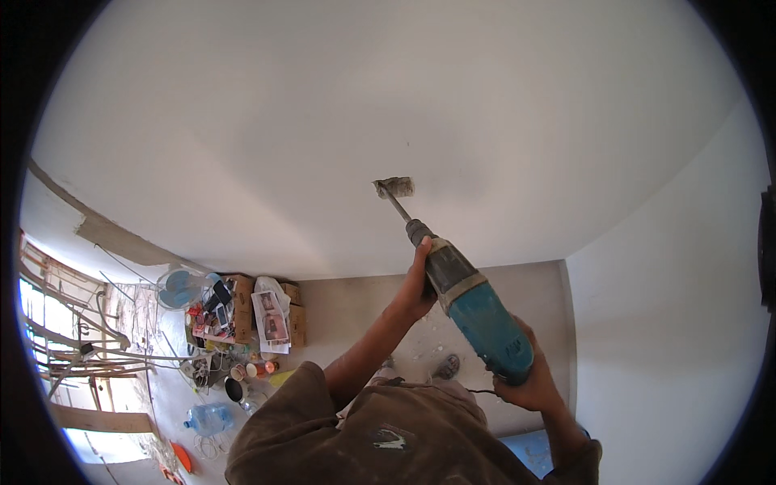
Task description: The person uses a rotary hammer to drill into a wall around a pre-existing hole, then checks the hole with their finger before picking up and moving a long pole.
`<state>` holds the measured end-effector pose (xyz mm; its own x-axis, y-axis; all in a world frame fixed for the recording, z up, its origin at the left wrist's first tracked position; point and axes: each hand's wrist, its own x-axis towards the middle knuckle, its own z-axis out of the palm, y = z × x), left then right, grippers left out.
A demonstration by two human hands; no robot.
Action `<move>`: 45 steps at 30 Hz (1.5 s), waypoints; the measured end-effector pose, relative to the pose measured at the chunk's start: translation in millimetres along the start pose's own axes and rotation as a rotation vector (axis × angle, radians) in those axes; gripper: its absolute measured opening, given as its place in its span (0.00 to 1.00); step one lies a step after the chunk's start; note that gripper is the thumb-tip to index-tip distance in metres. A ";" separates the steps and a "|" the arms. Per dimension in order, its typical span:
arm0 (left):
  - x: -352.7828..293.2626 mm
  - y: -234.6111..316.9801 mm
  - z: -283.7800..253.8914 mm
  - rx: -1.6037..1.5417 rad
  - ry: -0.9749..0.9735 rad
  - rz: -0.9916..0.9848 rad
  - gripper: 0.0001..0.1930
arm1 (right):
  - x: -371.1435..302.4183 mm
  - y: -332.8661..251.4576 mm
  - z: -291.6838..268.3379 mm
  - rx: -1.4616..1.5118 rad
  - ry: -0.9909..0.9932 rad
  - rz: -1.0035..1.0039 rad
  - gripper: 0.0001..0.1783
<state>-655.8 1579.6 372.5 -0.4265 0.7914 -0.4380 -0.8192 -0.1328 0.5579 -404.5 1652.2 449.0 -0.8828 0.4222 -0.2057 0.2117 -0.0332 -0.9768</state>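
A person holds a blue rotary hammer drill (477, 311) up against a white wall (283, 121) with both hands. The left hand (418, 284) wraps around the dark front barrel of the drill, fingers closed on it just behind the chuck. The right hand (529, 380) grips the rear handle at the lower end of the blue body, closed around it. The drill tilts up and to the left, and its thin metal bit (396, 204) runs from the chuck to a small rough grey hole (394, 187) chipped into the wall; the tip sits at that patch. The person wears a brown long-sleeved top (364, 436), with the sleeves pushed back from the forearms.

Down below on the floor (356, 303), well apart from the drill, lie a cardboard box (242, 307), some printed papers (271, 317), a pale blue fan (179, 288), a clear water bottle (208, 418), several small cans and tangled cables (121, 356).
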 end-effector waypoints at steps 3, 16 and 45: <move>-5.9 18.7 11.7 -0.078 -0.059 0.026 0.31 | 8.7 -43.8 -0.7 -0.037 -0.022 0.052 0.51; -13.9 91.6 66.7 -0.354 -0.136 0.021 0.30 | 54.4 -212.6 14.1 -0.661 0.203 0.292 0.52; -54.4 -14.3 -62.7 0.160 -0.081 -0.138 0.29 | -78.3 102.3 174.5 0.208 0.360 -0.182 0.56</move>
<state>-644.9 1501.1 344.1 -0.2771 0.8415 -0.4638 -0.7937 0.0716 0.6041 -386.8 1457.7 354.7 -0.6882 0.7249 -0.0312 -0.0547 -0.0947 -0.9940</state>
